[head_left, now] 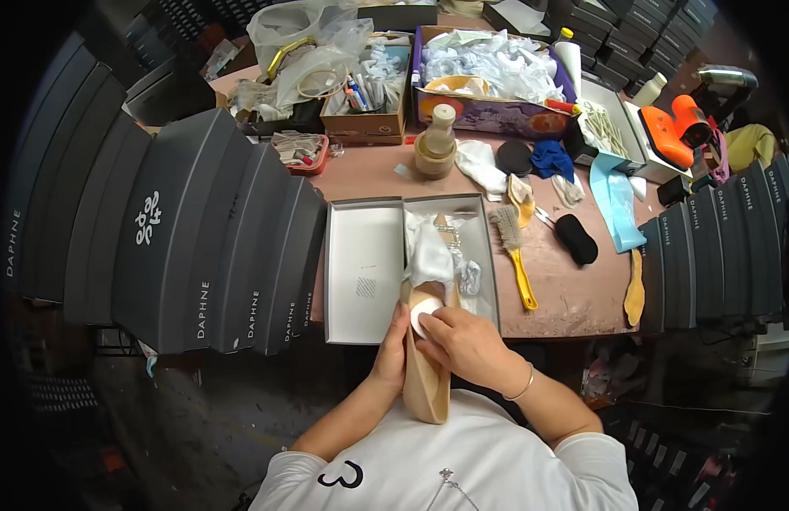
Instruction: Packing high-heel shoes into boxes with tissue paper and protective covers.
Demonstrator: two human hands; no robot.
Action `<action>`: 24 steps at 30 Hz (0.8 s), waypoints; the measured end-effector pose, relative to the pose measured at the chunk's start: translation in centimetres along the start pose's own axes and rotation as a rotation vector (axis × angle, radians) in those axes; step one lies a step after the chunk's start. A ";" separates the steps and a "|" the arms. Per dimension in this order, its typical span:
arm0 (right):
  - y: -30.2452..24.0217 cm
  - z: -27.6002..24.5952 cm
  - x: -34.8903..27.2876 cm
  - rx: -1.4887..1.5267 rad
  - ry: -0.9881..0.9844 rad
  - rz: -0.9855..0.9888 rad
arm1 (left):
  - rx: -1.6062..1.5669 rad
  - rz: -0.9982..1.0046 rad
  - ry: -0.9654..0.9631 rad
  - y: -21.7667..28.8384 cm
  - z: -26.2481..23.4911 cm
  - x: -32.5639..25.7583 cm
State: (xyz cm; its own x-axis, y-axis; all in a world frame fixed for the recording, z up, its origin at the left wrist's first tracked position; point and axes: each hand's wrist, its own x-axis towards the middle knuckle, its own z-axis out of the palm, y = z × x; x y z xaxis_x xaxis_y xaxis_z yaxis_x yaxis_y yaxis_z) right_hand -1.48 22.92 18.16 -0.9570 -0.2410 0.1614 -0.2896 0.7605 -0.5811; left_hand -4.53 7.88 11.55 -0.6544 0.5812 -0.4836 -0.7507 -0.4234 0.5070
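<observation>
The shoe (pixel 426 375) is a beige one held sole-up at the near edge of the table (pixel 573 298), its toe end reaching over the open shoebox (pixel 365 272). Much of its upper is hidden under the hands, and its heel cannot be made out. The left hand (pixel 391 347) wraps the shoe's left side, fingers curled round it, tips out of sight beneath. The right hand (pixel 468 342) lies across the sole, fingers closed narrow on a white pad (pixel 425 315) pressed there; what the pad is made of is hard to tell.

The shoebox has two white halves side by side: the left half is bare, the right holds crumpled white paper (pixel 430 251) and something small and pale that is too blurred to name. Just right of the shoebox lies a brush (pixel 514 251) with a yellow handle, and beyond that a black roll (pixel 576 238). Behind the shoebox stand cartons (pixel 488 115) stuffed with white wrapping.

Left of the shoebox, stacked dark boxes (pixel 181 230) crowd right up to its wall; more stand at the table's right end. Bare tabletop shows only right of the brush.
</observation>
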 end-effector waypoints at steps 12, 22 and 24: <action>2.3 3.4 0.6 -0.080 0.210 -0.068 | 0.102 0.155 0.029 -1.3 1.2 -2.6; 2.8 4.4 2.2 -0.222 0.160 -0.091 | -0.062 0.086 0.092 -1.3 -0.3 -1.5; 2.7 4.0 2.8 -0.268 0.077 -0.128 | -0.039 0.139 0.147 -1.2 0.4 -1.6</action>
State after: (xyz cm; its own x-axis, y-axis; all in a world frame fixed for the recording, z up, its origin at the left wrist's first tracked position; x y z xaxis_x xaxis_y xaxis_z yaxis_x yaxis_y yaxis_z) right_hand -4.87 21.90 13.80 -0.9081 -0.3066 0.2853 -0.3922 0.8615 -0.3225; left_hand -2.55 7.76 11.97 -0.7559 0.4090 -0.5112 -0.6534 -0.5205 0.5497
